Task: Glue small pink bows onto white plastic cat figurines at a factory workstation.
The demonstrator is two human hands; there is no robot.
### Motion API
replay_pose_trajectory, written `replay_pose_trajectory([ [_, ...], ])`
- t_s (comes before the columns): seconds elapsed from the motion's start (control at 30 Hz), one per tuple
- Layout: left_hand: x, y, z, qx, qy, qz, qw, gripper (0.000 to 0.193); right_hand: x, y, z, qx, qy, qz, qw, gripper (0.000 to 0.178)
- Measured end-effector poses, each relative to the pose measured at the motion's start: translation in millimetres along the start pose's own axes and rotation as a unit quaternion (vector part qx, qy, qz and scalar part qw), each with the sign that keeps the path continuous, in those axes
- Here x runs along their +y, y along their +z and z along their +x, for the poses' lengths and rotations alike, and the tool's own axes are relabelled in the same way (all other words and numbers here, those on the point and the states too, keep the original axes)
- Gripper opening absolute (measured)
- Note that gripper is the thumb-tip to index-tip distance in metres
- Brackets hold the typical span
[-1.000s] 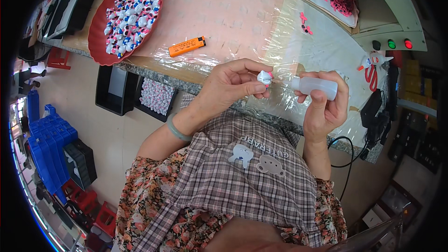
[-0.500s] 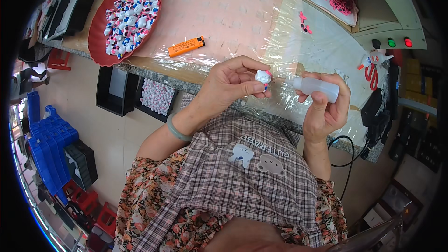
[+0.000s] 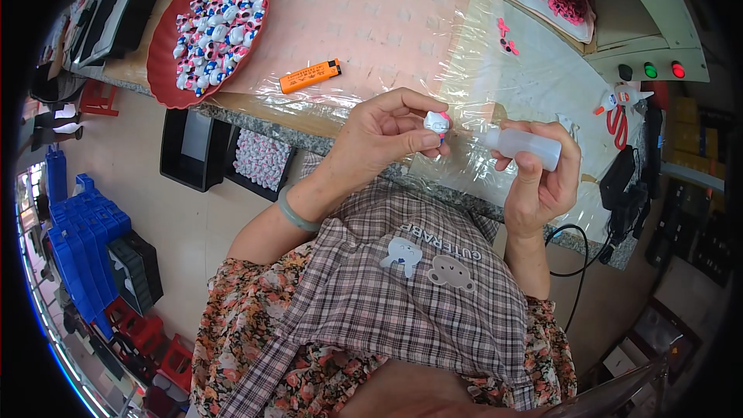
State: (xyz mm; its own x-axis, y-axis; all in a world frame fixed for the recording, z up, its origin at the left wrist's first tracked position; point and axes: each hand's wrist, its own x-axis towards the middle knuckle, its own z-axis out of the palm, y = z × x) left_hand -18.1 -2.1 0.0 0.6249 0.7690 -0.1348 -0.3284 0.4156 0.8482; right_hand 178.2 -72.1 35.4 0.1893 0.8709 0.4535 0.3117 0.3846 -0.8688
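On our table sits 1 red bowl (heaped with figurines), to our left. At the front edge, our right grip and left grip respectively clasp 1 translucent bottle and pinch 1 white figurine near the bottle's nozzle.

The small, rounded, glossy white figurine is marked with pink and blue. The cylindrical plastic squeeze bottle is tinted a milky, translucent white. On the oblong orange plastic lighter, one end is coloured black. The wide, scalloped bowl is coloured brick red, and its heaped small glossy figurines are mottled white, blue, pink and black. The checked cloth apron is patterned in black, white and greyish pink, and the floral cloth blouse is strewn with coral and cream flowers on black. Pale grey-green is seen on the round bangle, pale pink on the flat worktop sheet.
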Motion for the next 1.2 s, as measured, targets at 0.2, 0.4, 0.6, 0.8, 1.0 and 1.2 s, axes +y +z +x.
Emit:
replay_pose_trajectory([
  [0.2, -1, 0, 0, 0.004, -0.010, -0.021, 1.000, 0.031, 1, 0, 0, -0.007, 0.007, 0.005, 1.000, 0.032],
  [0.4, 0, 1, 0, 0.012, -0.021, -0.016, 1.000, 0.031, 4, 4, -1, -0.006, 0.006, 0.022, 1.000, 0.033],
  [0.6, -2, 1, 1, 0.005, -0.013, -0.035, 0.999, 0.030, 10, 0, 0, 0.031, -0.006, 0.089, 0.996, 0.028],
  [0.8, -3, 1, 1, 0.001, -0.011, -0.037, 0.999, 0.031, 11, 0, -1, 0.031, 0.000, 0.088, 0.996, 0.028],
  [1.0, -2, 2, 1, -0.007, -0.022, -0.052, 0.998, 0.030, 9, 2, -2, 0.032, 0.013, 0.054, 0.998, 0.030],
  [1.2, -1, 1, 0, -0.020, -0.037, -0.075, 0.996, 0.030, 11, 1, -1, 0.037, -0.001, 0.045, 0.998, 0.032],
])
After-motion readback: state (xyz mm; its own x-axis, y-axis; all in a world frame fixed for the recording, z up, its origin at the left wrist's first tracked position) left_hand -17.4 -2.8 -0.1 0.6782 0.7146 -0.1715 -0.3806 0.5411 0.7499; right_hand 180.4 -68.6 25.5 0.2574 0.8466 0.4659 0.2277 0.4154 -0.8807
